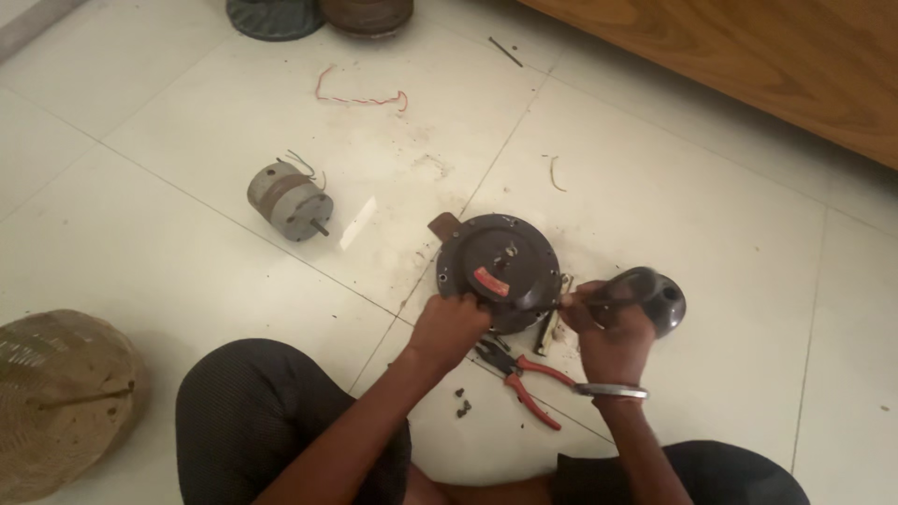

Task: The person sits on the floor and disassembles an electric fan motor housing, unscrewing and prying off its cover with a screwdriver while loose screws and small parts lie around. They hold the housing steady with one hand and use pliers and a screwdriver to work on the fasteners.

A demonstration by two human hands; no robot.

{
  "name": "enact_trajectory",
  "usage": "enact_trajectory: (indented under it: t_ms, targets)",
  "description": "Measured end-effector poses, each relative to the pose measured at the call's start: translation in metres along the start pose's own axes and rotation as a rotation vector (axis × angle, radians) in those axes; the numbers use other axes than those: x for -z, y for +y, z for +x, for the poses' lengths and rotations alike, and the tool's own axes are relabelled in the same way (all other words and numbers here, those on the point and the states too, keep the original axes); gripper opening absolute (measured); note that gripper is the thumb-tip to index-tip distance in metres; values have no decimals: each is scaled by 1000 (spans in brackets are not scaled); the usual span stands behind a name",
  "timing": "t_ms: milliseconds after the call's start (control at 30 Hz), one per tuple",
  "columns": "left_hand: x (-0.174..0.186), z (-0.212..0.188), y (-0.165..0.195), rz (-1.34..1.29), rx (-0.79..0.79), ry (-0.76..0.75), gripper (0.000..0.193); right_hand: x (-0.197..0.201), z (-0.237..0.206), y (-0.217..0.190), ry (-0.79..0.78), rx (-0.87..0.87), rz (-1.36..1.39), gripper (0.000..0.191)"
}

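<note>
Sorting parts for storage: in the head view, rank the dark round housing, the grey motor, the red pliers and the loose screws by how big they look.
1. Round housing
2. Pliers and motor: look alike, unsure
3. Screws

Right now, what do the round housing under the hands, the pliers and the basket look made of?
Housing: dark metal, dull sheen, probably painted. Pliers: metal jaws, red grips, likely plastic or rubber. Basket: woven cane or straw, tan weave visible.

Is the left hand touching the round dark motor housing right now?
Touching. The head view shows the left hand with its fingers laid on the lower left rim of the round dark motor housing.
</note>
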State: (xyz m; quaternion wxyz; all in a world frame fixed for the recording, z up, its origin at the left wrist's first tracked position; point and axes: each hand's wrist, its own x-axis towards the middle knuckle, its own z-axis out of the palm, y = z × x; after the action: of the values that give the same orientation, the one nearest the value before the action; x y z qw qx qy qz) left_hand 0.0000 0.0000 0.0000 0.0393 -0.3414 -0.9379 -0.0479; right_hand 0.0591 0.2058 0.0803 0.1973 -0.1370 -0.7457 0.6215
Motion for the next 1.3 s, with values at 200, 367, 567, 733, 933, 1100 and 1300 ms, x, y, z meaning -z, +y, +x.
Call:
enact_trajectory:
  t_ms: [200, 367, 567, 733, 933, 1100, 1300]
  targets:
    - [-148, -36, -171, -30, 71, -36, 26, -203, -8, 144, -22, 15, -229, 15]
    - [-130, -90, -266, -13, 152, -40, 21, -321, -38, 105, -66, 187, -291, 13]
    - [-65, -141, -340, -158, 210, -72, 17, -388, -72, 29, -81, 226, -284, 12]
    - [-23, -145, -363, -257, 152, -98, 12, -391, -64, -10, -89, 258, -328, 10]
    - [10, -121, -343, -218, 250, -237, 21, -378, -50, -23, -119, 246, -328, 15]
    - [27, -112, -334, -215, 240, -194, 37, -368, -39, -28, -134, 224, -320, 15]
    - [3, -109, -319, -83, 160, -76, 12, -352, -40, -18, -129, 260, -317, 14]
